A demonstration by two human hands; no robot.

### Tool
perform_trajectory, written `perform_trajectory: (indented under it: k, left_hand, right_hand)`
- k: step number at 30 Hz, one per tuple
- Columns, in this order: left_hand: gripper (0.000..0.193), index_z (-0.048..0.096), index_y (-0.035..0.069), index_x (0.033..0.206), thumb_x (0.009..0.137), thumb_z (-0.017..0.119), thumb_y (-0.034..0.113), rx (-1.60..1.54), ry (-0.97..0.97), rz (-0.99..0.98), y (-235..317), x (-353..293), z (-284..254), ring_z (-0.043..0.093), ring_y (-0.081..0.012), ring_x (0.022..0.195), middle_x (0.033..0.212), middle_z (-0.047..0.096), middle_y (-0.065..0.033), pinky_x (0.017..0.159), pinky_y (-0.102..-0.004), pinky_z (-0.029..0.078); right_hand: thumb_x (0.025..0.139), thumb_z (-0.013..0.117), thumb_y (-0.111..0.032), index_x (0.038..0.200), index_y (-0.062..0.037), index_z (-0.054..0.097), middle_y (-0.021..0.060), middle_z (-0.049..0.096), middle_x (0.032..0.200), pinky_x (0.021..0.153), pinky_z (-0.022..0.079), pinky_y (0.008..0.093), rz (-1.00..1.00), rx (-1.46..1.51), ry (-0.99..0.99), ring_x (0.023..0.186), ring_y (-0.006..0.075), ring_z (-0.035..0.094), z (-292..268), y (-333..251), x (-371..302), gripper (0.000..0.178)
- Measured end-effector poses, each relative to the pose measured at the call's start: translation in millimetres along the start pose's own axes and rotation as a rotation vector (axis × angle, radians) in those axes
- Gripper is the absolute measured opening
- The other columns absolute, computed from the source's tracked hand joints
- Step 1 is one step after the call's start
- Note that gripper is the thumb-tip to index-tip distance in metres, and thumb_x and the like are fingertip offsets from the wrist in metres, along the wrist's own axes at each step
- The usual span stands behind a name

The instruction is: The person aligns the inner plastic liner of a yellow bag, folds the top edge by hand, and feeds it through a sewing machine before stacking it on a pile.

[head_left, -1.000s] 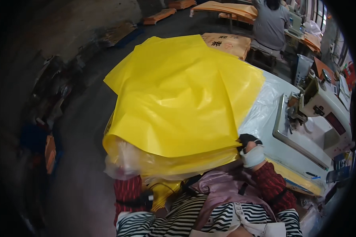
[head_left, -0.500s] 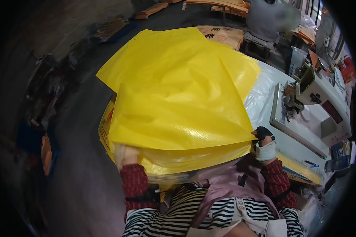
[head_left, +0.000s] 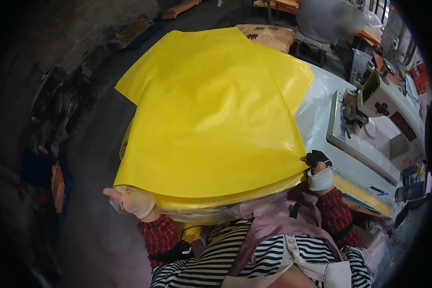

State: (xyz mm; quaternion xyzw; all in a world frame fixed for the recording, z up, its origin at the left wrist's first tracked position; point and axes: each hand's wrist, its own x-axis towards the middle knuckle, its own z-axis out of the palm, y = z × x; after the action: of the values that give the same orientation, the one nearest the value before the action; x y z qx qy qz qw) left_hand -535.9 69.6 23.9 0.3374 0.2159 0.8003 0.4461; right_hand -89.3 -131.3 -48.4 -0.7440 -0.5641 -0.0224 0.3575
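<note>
A large yellow woven plastic sack (head_left: pixel 211 125) lies spread on top of a stack, its near edge towards my body. At its near right corner my right hand (head_left: pixel 318 165), in a glove with black fingers and a white cuff, is closed on the edge. By the near left corner is my left hand (head_left: pixel 134 201) in a pale glove. A bare digit there stretches out to the left, and the rest of its fingers are partly hidden at the sack's edge. Clear plastic film (head_left: pixel 197 212) shows under the near edge.
More yellow sacks (head_left: pixel 297 79) fan out beneath. On the white table (head_left: pixel 321 127) at right stands a sewing machine (head_left: pixel 393 113), with a pen (head_left: pixel 377 189) nearer me. Printed tan sacks (head_left: pixel 269 37) lie beyond, close to a person in grey (head_left: pixel 321 21).
My left hand has come out from under the upper yellow layer and moved left to the near corner. The sack's near edge has spread flatter and lower. My right hand keeps its grip.
</note>
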Motion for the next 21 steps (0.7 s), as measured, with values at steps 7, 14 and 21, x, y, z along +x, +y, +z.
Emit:
perform_trajectory:
  k: [7,14,21]
  left_hand:
    - [0.025,0.058,0.003,0.098,0.086,0.057,0.025,0.286,0.3,-0.393,-10.8,9.3,79.4,0.06,-0.0236,0.07,0.085,0.061,-0.0082,0.065,-0.0317,0.05]
    - [0.028,0.057,0.005,0.109,0.093,0.043,0.023,1.265,-0.398,0.972,-114.0,37.7,330.5,0.058,-0.0246,0.097,0.101,0.06,-0.0111,0.089,-0.0378,0.045]
    - [0.032,0.054,0.005,0.117,0.096,0.036,0.023,0.695,-0.929,-0.138,-370.3,-59.0,437.8,0.051,-0.0219,0.102,0.113,0.056,-0.0068,0.088,-0.0395,0.041]
  right_hand:
    - [0.071,0.059,-0.005,0.085,-0.0086,0.064,0.0137,0.059,0.08,0.064,0.047,0.0373,-0.082,-0.034,0.101,0.074,0.0313,0.058,-11.5,9.7,-13.4,0.015]
    - [0.081,0.059,-0.037,0.087,-0.0006,0.059,0.0184,0.06,0.087,0.072,0.047,0.0397,0.459,0.025,-0.786,0.08,0.0356,0.059,-29.5,-4.7,-61.3,0.037]
    - [0.076,0.057,-0.061,0.106,0.0014,0.06,0.0259,0.06,0.097,0.08,0.043,0.0404,0.652,0.639,-0.606,0.088,0.0385,0.058,2.3,55.3,-167.7,0.069]
